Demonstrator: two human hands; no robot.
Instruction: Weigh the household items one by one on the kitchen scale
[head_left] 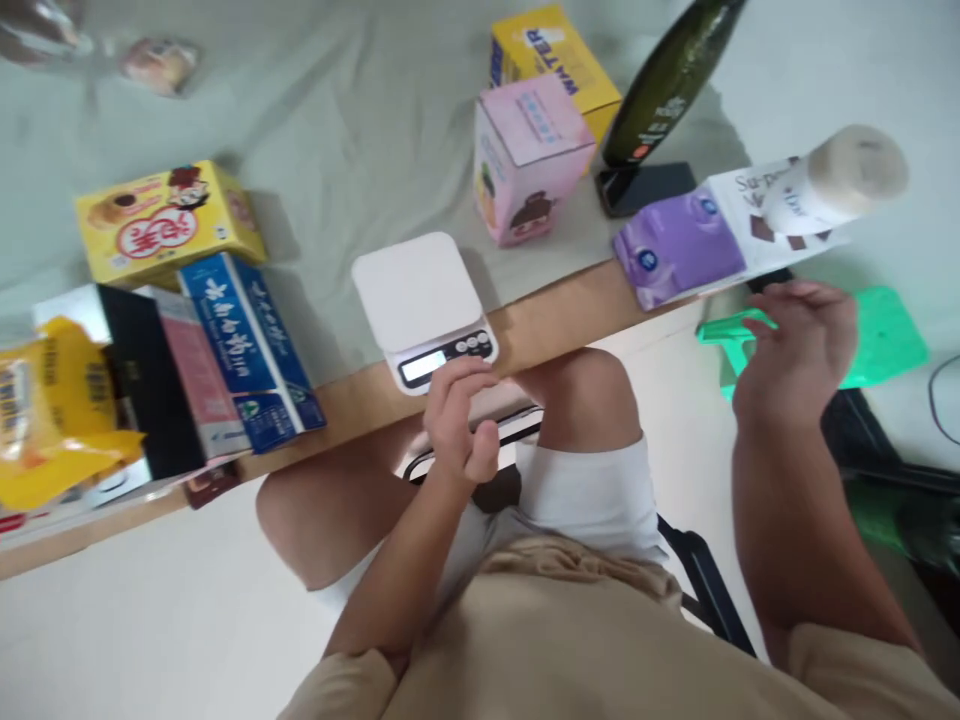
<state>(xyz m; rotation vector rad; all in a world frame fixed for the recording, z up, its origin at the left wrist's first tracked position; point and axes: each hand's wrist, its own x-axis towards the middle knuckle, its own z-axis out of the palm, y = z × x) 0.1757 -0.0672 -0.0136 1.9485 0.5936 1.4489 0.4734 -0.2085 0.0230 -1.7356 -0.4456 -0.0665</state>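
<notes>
Left hand (459,425) at the scale (424,308) on the bench (555,320) edge — fingers curled, empty, over its buttons. Right hand (799,345) loosely spread, empty, below purple pack (679,248). Looks like button-press step — needs a light fingertip tap.

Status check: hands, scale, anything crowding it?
Left hand at the kitchen scale, fingertips by its buttons, empty. Right hand open, off the table edge below the purple box. Scale platform bare; pink box behind it.

The yellow bag (45,420) runs off the left edge. A blurred clear object (37,30) sits cut off at the top-left corner. The dark bottle (671,80) loses its top.
</notes>
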